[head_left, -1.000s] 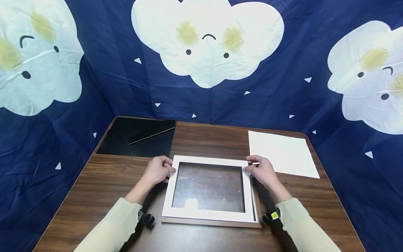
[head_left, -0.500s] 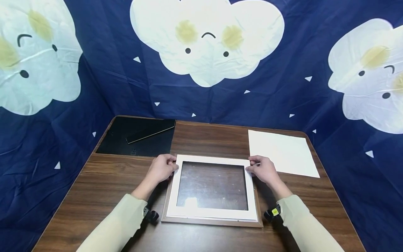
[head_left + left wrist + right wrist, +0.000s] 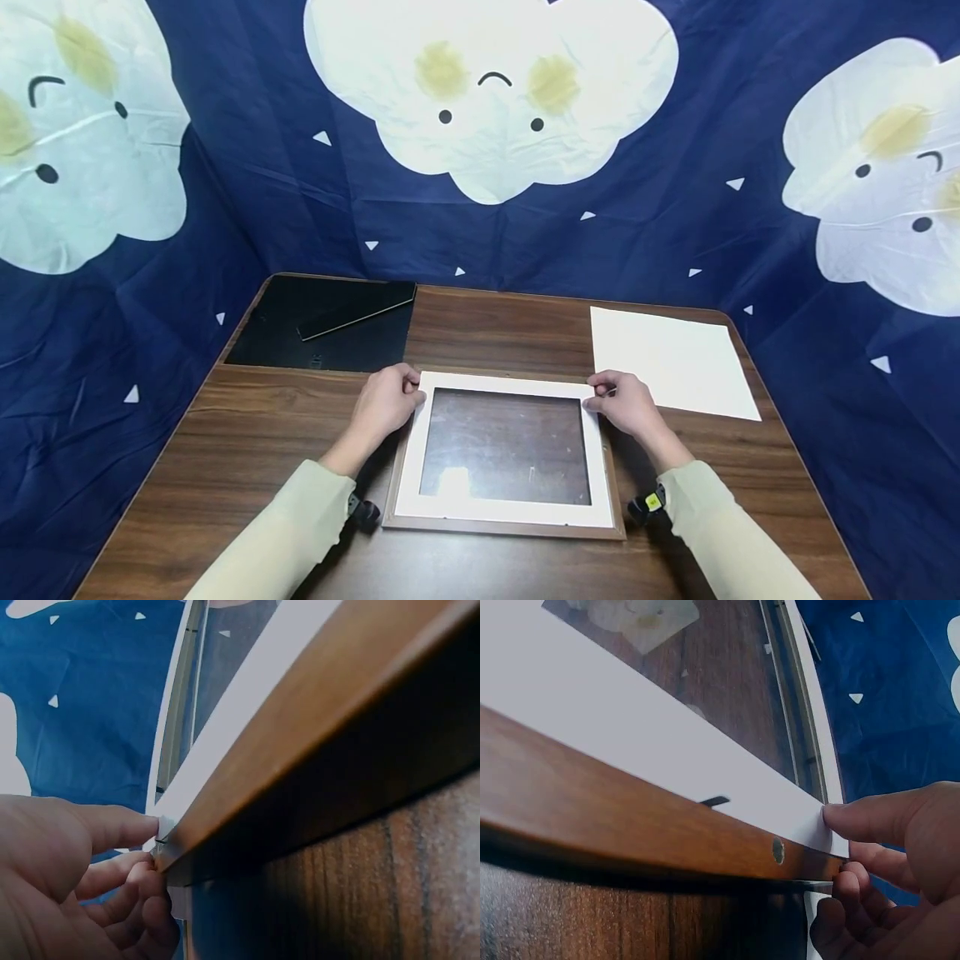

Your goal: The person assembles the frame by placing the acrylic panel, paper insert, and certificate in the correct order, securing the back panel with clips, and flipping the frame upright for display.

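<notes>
Put a clock on the brown frame (image 3: 502, 528), with 12 at the far side. Nearest, a pale left sleeve (image 3: 277, 525) comes in from 8 o'clock and a pale right sleeve (image 3: 731, 533) from 4, each with a small black camera at its wrist. The brown frame lies flat on the wooden table (image 3: 225, 442), between the two arms. On it is a white border (image 3: 517, 510), with a brown edge showing around it at 3, 6 and 9. Through its big hole you see a clear, shiny pane (image 3: 504, 450). From the right wrist, a little dark tab (image 3: 716, 801) pokes out by the border, and a round spot (image 3: 778, 850) is in the wood. At 10 o'clock the left hand (image 3: 384, 404) pinches the border's far corner, thumb on the white. At 2 the right hand (image 3: 624, 404) pinches the other far corner the same way. I can't tell if the fingers hold the wood too. Past the right hand, at 2, lies a white sheet (image 3: 675, 358). Past the left hand, at 10, lies a black board (image 3: 270, 325) with a slanting black strip (image 3: 356, 311) on it. Farthest off, at 12, hangs blue cloth (image 3: 525, 258) with upside-down smiling clouds (image 3: 491, 150).
</notes>
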A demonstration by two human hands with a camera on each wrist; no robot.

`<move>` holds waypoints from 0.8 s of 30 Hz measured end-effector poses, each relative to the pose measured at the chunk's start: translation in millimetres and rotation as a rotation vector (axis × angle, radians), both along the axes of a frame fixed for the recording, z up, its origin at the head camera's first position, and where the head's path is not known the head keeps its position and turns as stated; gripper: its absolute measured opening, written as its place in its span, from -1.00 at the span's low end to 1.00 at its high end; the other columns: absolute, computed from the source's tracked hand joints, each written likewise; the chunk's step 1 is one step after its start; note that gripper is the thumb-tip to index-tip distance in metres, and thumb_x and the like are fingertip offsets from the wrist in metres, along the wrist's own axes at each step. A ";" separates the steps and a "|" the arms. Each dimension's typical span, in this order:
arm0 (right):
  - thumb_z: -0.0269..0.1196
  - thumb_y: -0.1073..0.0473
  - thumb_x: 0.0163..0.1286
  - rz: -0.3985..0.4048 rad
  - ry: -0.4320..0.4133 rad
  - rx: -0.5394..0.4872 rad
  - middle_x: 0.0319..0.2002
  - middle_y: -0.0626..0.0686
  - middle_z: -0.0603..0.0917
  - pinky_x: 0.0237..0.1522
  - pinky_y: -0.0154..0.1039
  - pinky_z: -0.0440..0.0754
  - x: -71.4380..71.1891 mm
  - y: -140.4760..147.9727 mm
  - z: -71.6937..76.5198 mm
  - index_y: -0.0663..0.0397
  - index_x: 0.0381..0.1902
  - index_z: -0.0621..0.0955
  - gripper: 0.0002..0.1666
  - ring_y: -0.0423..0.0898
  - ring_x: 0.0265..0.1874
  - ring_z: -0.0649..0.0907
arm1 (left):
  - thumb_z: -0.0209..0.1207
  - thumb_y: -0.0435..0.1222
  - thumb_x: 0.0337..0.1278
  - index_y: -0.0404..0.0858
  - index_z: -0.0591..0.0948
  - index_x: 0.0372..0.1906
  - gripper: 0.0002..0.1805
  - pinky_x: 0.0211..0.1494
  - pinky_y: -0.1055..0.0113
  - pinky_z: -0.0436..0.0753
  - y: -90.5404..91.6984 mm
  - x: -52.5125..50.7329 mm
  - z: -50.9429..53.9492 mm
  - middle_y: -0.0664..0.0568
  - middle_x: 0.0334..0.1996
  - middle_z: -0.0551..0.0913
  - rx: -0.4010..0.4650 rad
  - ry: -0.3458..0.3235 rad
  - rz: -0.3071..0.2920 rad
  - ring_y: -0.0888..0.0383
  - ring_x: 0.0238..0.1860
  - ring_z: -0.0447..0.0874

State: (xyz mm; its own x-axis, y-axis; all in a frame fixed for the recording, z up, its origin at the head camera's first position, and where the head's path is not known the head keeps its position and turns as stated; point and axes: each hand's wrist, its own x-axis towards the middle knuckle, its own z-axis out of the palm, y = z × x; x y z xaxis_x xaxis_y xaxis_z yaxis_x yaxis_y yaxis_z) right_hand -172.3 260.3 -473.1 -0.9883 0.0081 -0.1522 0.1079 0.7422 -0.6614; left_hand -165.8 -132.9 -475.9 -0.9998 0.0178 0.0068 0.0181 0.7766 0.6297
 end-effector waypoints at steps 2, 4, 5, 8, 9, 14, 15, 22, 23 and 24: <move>0.46 0.28 0.16 0.003 0.004 0.006 -0.28 0.05 0.66 -0.27 -0.25 0.54 0.0 0.3 -0.8 0.17 -0.10 0.74 -0.69 -0.03 -0.28 0.61 | 0.39 -0.36 0.01 -0.26 0.69 -0.17 -0.77 -0.24 0.19 0.51 -0.4 -0.5 -1.6 0.08 -0.45 0.58 -0.005 -0.004 -0.012 0.08 -0.36 0.54; 0.45 0.28 0.16 0.008 0.007 0.017 -0.28 0.05 0.66 -0.27 -0.24 0.51 0.0 0.6 -1.5 0.15 -0.12 0.74 -0.71 -0.04 -0.29 0.59 | 0.41 -0.35 0.00 -0.24 0.68 -0.14 -0.73 -0.26 0.21 0.48 -0.4 -1.3 -2.6 0.07 -0.43 0.56 -0.011 -0.010 -0.025 0.08 -0.36 0.51; 0.45 0.29 0.16 0.009 0.007 0.020 -0.28 0.05 0.65 -0.26 -0.24 0.51 -0.2 0.6 -1.7 0.15 -0.13 0.74 -0.72 -0.04 -0.29 0.58 | 0.42 -0.35 -0.01 -0.24 0.68 -0.13 -0.72 -0.27 0.22 0.46 -0.6 -1.5 -3.2 0.06 -0.42 0.55 -0.015 -0.011 -0.030 0.08 -0.36 0.50; 0.45 0.30 0.16 0.001 -0.001 0.019 -0.27 0.05 0.64 -0.27 -0.23 0.50 -0.4 0.1 -2.0 0.14 -0.11 0.73 -0.71 -0.04 -0.30 0.57 | 0.42 -0.34 0.00 -0.24 0.67 -0.10 -0.70 -0.28 0.22 0.43 -0.7 -1.5 -3.8 0.05 -0.40 0.54 -0.022 -0.014 -0.037 0.07 -0.34 0.49; 0.45 0.31 0.17 -0.002 -0.003 0.018 -0.27 0.05 0.63 -0.27 -0.23 0.50 -0.4 0.0 -2.1 0.15 -0.11 0.72 -0.70 -0.04 -0.30 0.56 | 0.42 -0.34 0.00 -0.24 0.67 -0.09 -0.69 -0.27 0.22 0.43 -0.7 -1.4 -3.8 0.04 -0.39 0.54 -0.021 -0.014 -0.038 0.06 -0.33 0.49; 0.47 0.29 0.18 -0.021 -0.017 0.015 -0.28 0.06 0.58 -0.36 -0.24 0.49 -0.6 1.2 -2.6 0.15 -0.07 0.70 -0.67 -0.03 -0.31 0.53 | 0.42 -0.34 0.02 -0.28 0.64 0.00 -0.62 -0.24 0.21 0.42 -0.7 -1.0 -5.1 0.00 -0.37 0.54 -0.011 -0.009 -0.032 0.04 -0.30 0.48; 0.48 0.28 0.18 -0.026 -0.022 0.015 -0.28 0.06 0.57 -0.38 -0.25 0.49 -0.7 1.7 -3.0 0.14 -0.07 0.70 -0.66 -0.03 -0.31 0.52 | 0.42 -0.34 0.02 -0.29 0.63 0.01 -0.61 -0.24 0.21 0.42 -0.8 -1.1 -5.5 -0.01 -0.37 0.54 -0.011 -0.009 -0.031 0.04 -0.30 0.48; 0.49 0.23 0.17 -0.032 -0.034 0.007 -0.26 0.05 0.55 -0.43 -0.26 0.51 -0.1 3.8 -5.8 0.13 -0.05 0.69 -0.64 -0.02 -0.30 0.53 | 0.45 -0.35 0.02 -0.29 0.64 0.01 -0.60 -0.23 0.20 0.43 -0.7 -2.0 -6.3 -0.02 -0.35 0.55 -0.018 -0.013 -0.023 0.04 -0.28 0.48; 0.49 0.23 0.18 -0.030 -0.028 0.008 -0.26 0.06 0.55 -0.43 -0.25 0.52 -0.4 4.0 -6.1 0.13 -0.05 0.69 -0.64 -0.02 -0.30 0.53 | 0.45 -0.35 0.02 -0.29 0.65 0.01 -0.60 -0.22 0.20 0.43 -0.6 -2.3 -6.0 -0.02 -0.35 0.55 -0.017 -0.014 -0.021 0.04 -0.27 0.48; 0.49 0.23 0.17 -0.030 -0.023 0.010 -0.26 0.06 0.56 -0.43 -0.25 0.51 -0.7 4.2 -6.5 0.14 -0.06 0.70 -0.64 -0.02 -0.29 0.54 | 0.45 -0.35 0.01 -0.29 0.65 0.01 -0.60 -0.22 0.19 0.43 -0.5 -2.6 -5.5 -0.02 -0.35 0.56 -0.015 -0.013 -0.021 0.04 -0.27 0.48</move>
